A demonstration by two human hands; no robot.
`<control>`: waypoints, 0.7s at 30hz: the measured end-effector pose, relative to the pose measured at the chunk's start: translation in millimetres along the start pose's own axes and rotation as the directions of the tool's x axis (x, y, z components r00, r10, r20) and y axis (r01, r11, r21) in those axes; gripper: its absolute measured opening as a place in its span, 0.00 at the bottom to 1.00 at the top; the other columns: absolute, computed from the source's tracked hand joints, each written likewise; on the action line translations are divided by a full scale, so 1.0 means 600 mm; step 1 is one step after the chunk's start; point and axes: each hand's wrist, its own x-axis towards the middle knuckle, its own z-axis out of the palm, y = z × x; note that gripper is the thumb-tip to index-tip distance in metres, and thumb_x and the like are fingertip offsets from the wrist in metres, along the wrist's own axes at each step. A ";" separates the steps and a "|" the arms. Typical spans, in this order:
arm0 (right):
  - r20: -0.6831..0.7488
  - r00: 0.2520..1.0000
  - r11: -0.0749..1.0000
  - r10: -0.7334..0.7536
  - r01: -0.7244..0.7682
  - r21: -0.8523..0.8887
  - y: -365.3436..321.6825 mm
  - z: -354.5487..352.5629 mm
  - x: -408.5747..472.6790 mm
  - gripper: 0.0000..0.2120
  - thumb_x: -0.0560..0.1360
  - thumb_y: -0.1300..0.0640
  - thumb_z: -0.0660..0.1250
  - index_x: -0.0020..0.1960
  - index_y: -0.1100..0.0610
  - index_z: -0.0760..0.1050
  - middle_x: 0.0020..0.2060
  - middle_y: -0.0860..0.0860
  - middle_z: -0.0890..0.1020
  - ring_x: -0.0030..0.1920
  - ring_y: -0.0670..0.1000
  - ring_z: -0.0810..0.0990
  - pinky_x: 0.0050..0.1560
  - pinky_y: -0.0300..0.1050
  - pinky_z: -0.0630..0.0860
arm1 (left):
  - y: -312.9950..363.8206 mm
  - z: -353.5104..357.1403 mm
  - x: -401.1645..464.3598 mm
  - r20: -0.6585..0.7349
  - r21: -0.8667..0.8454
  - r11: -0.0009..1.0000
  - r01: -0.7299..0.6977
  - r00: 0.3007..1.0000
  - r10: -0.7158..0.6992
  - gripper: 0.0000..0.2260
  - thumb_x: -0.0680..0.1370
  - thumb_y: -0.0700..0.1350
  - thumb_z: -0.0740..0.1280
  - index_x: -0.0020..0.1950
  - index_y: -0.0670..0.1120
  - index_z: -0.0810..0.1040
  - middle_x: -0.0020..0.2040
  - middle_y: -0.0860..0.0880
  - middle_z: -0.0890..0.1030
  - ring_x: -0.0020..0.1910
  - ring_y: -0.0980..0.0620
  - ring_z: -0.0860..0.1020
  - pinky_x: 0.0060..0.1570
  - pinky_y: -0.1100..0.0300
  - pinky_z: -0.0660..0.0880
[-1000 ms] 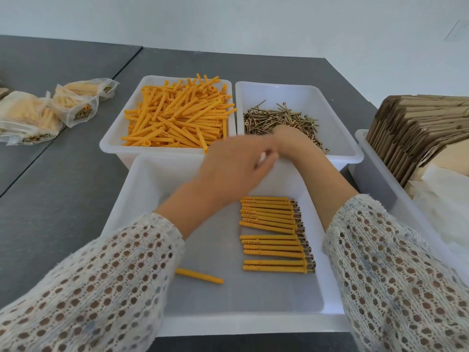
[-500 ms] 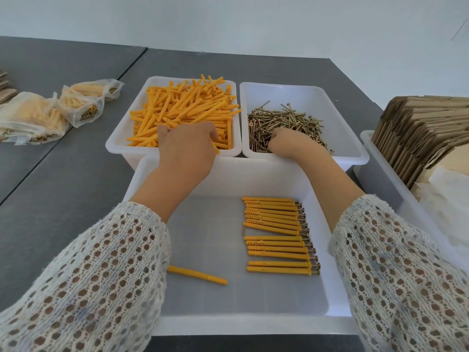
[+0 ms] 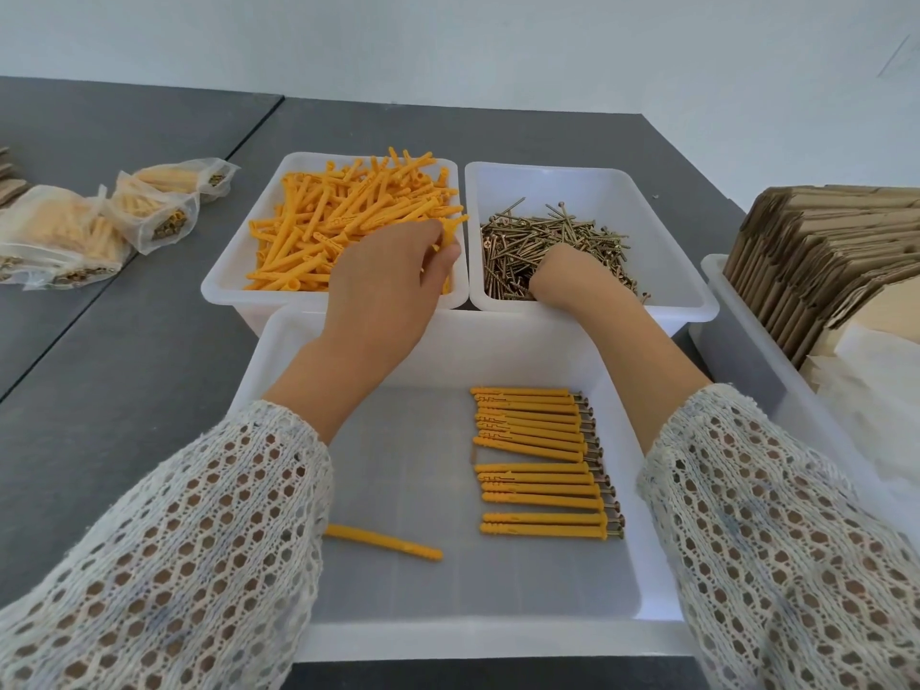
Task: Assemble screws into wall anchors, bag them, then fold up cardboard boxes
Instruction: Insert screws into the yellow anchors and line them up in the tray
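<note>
Orange wall anchors (image 3: 343, 226) fill the far left bin (image 3: 224, 286); the left hand (image 3: 383, 286) pinches one anchor there. Right hand (image 3: 567, 276), fingers curled into the screws (image 3: 562, 236), grip hidden. Assembled anchors (image 3: 537, 460) lie in the near tray (image 3: 448, 634).

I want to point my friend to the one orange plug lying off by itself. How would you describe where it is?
Find the big white tray nearest the person, in front of the two smaller bins. A neat row of plugs with screws lies on its right side. The lone plug lies apart to their left, near the left sleeve, slanted, with no screw showing in it.
</note>
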 end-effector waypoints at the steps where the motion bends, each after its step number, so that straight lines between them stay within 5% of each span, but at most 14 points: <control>1: -0.001 1.000 1.000 -0.008 0.008 0.001 0.000 -0.001 -0.001 0.14 0.73 0.67 0.58 0.31 0.57 0.61 0.28 0.51 0.65 0.29 0.51 0.63 0.30 0.43 0.60 | 0.001 0.001 0.000 -0.017 -0.011 1.000 -0.014 1.000 0.014 0.14 0.84 0.51 0.59 0.43 0.45 0.74 0.34 0.54 0.73 0.36 0.50 0.73 0.32 0.54 0.67; 4: 0.029 0.999 0.999 -0.039 0.039 -0.019 -0.002 -0.003 -0.004 0.13 0.72 0.66 0.58 0.31 0.56 0.60 0.28 0.51 0.64 0.29 0.51 0.62 0.30 0.43 0.59 | 0.012 -0.002 -0.002 -0.091 -0.075 0.991 -0.113 0.990 0.106 0.14 0.85 0.48 0.59 0.41 0.45 0.69 0.36 0.55 0.66 0.37 0.52 0.67 0.34 0.58 0.59; 10: 0.099 0.994 0.999 -0.048 0.049 -0.010 -0.004 -0.009 -0.012 0.13 0.72 0.65 0.57 0.32 0.56 0.59 0.28 0.51 0.62 0.28 0.51 0.59 0.30 0.42 0.56 | 0.029 -0.004 -0.005 -0.157 -0.111 0.964 -0.243 0.962 0.225 0.12 0.85 0.44 0.58 0.46 0.40 0.74 0.45 0.51 0.68 0.44 0.52 0.66 0.39 0.60 0.62; 16: 0.100 0.995 0.999 -0.031 0.032 -0.006 -0.005 -0.013 -0.017 0.11 0.73 0.64 0.57 0.34 0.57 0.60 0.30 0.51 0.64 0.29 0.51 0.61 0.30 0.43 0.58 | 0.026 -0.004 -0.006 -0.097 -0.225 0.952 -0.207 0.977 0.189 0.15 0.86 0.44 0.53 0.46 0.40 0.74 0.41 0.46 0.76 0.40 0.47 0.73 0.39 0.46 0.72; 21: 0.097 0.995 0.999 -0.039 0.040 -0.010 -0.004 -0.008 -0.017 0.10 0.74 0.59 0.58 0.35 0.56 0.63 0.31 0.51 0.66 0.30 0.51 0.64 0.32 0.43 0.60 | 0.026 -0.007 -0.005 -0.067 -0.232 0.951 -0.203 0.979 0.193 0.15 0.85 0.47 0.53 0.45 0.41 0.73 0.39 0.47 0.76 0.38 0.48 0.73 0.37 0.46 0.72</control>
